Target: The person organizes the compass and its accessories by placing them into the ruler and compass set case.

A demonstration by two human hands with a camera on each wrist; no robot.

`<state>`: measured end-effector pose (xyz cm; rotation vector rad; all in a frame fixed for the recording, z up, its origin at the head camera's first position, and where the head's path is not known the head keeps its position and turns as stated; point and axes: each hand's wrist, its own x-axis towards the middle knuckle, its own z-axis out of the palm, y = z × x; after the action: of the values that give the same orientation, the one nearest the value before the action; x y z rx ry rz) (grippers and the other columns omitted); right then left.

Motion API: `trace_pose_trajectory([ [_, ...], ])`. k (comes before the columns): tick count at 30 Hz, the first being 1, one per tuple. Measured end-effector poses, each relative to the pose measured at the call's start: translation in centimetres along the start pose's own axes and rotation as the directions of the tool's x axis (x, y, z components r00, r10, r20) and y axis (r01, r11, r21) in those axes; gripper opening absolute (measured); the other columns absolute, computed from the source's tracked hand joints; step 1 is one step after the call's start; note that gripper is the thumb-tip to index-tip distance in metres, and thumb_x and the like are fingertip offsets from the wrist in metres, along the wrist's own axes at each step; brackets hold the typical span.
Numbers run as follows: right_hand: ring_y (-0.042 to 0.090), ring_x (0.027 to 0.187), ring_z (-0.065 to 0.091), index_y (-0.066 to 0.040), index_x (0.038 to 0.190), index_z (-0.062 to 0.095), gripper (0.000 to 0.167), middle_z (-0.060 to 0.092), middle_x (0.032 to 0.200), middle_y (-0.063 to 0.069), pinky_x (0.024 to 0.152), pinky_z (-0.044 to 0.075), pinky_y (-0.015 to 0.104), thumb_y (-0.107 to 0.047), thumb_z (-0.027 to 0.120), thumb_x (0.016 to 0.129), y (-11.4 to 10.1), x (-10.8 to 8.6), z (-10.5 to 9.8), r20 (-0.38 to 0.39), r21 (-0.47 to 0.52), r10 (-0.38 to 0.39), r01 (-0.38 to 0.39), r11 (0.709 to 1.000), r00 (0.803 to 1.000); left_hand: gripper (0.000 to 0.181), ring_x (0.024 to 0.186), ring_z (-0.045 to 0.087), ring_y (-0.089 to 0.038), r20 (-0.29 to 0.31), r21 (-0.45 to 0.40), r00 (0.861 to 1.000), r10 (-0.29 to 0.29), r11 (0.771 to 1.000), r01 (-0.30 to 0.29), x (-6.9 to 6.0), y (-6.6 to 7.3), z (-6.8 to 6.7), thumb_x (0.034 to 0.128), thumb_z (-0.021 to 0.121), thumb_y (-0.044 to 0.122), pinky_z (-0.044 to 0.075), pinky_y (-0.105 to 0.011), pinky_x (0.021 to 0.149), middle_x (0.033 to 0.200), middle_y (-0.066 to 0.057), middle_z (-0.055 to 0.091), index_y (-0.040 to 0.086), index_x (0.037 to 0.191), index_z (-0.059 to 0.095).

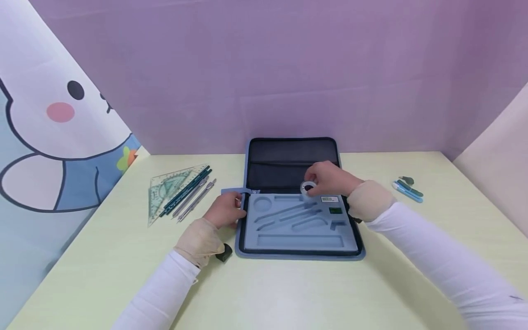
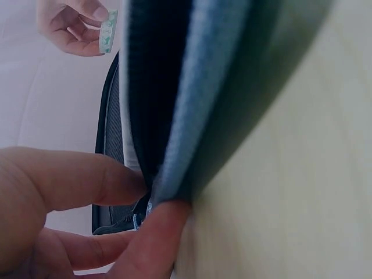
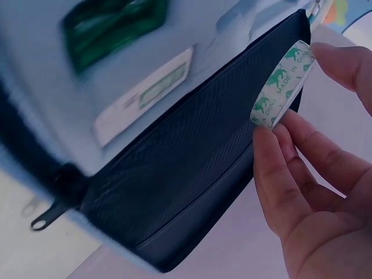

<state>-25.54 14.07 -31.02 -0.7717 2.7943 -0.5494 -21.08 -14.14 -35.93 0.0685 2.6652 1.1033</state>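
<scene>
A roll of clear tape (image 1: 303,188), with green print on its inner core, is pinched between the thumb and fingers of my right hand (image 1: 333,178). That hand is raised over the back of an open blue zip case (image 1: 300,257). My left hand (image 1: 224,210) grips the case's left edge, thumb on one side and a finger on the other in the left wrist view. Inside lies a grey-blue insert (image 1: 300,229) with shaped recesses. A white labelled block (image 3: 145,96) and a small dark green item (image 3: 113,35) sit in its right side.
Left of the case lie clear set squares (image 1: 158,195), dark green pencils (image 1: 185,191) and silver metal drawing tools (image 1: 197,200). A blue-and-white tool (image 1: 407,191) and small dark green pieces (image 1: 407,180) lie at the right. The mesh-lined lid (image 1: 270,176) stands near the purple backdrop.
</scene>
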Motion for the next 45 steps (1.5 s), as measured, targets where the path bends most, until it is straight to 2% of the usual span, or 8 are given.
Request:
trace_pose_trajectory([
  [8, 0.022, 0.093, 0.059, -0.001, 0.111, 0.065, 0.034, 0.064, 0.108, 0.012, 0.083, 0.052, 0.039, -0.014, 0.071, 0.080, -2.0, 1.0, 0.9, 0.044, -0.003, -0.080, 0.080, 0.997, 0.996, 0.042, 0.054, 0.052, -0.013, -0.003, -0.005, 1.000, 0.002, 1.000, -0.002, -0.1, -0.1, 0.0, 0.0814, 0.060, 0.000, 0.055, -0.028, 0.051, 0.091, -0.009, 0.051, -0.008, 0.121, 0.049],
  [17, 0.018, 0.089, 0.057, -0.002, 0.108, 0.067, 0.031, 0.062, 0.105, 0.010, 0.079, 0.051, 0.033, -0.012, 0.072, 0.079, -3.8, 2.1, 2.4, 0.092, -0.018, -0.202, 0.204, 0.979, 0.975, 0.043, 0.059, 0.053, -0.014, -0.001, -0.008, 1.000, 0.009, 1.000, -0.009, -0.2, 0.0, -0.1, 0.0803, 0.060, 0.000, 0.055, -0.028, 0.051, 0.091, -0.009, 0.051, -0.009, 0.121, 0.049],
  [22, 0.017, 0.088, 0.056, -0.004, 0.106, 0.067, 0.028, 0.060, 0.103, 0.008, 0.077, 0.050, 0.030, -0.012, 0.071, 0.079, -4.9, 2.9, 3.0, 0.098, 0.002, -0.247, 0.248, 0.969, 0.964, 0.042, 0.060, 0.053, -0.015, -0.005, -0.010, 1.000, 0.014, 1.000, -0.014, -0.3, 0.0, -0.2, 0.0802, 0.060, 0.000, 0.055, -0.028, 0.051, 0.091, -0.010, 0.051, -0.009, 0.120, 0.049],
  [31, 0.015, 0.087, 0.054, -0.003, 0.104, 0.067, 0.028, 0.061, 0.101, 0.008, 0.078, 0.050, 0.028, -0.013, 0.071, 0.079, -6.9, 4.0, 3.6, 0.137, -0.028, -0.286, 0.292, 0.956, 0.948, 0.043, 0.064, 0.057, -0.017, 0.001, -0.015, 1.000, -0.009, 1.000, 0.009, -0.1, 0.0, -0.1, 0.0800, 0.061, 0.001, 0.055, -0.028, 0.052, 0.092, -0.010, 0.052, -0.008, 0.120, 0.049],
  [39, 0.015, 0.083, 0.052, -0.003, 0.102, 0.068, 0.026, 0.061, 0.097, 0.007, 0.076, 0.049, 0.028, -0.011, 0.071, 0.077, -7.4, 4.7, 4.1, 0.142, -0.029, -0.321, 0.328, 0.944, 0.936, 0.042, 0.064, 0.058, -0.017, 0.001, -0.018, 1.000, -0.004, 1.000, 0.004, 0.0, 0.0, 0.0, 0.0794, 0.061, 0.000, 0.055, -0.028, 0.051, 0.092, -0.011, 0.053, -0.008, 0.120, 0.050],
  [45, 0.015, 0.087, 0.054, -0.003, 0.104, 0.067, 0.027, 0.061, 0.099, 0.006, 0.079, 0.050, 0.028, -0.011, 0.071, 0.078, -7.5, 5.2, 4.3, 0.148, -0.045, -0.321, 0.330, 0.943, 0.936, 0.042, 0.063, 0.057, -0.017, 0.000, -0.011, 1.000, -0.009, 1.000, 0.009, 0.0, 0.1, -0.1, 0.0797, 0.061, 0.001, 0.055, -0.028, 0.051, 0.091, -0.010, 0.052, -0.007, 0.119, 0.050],
])
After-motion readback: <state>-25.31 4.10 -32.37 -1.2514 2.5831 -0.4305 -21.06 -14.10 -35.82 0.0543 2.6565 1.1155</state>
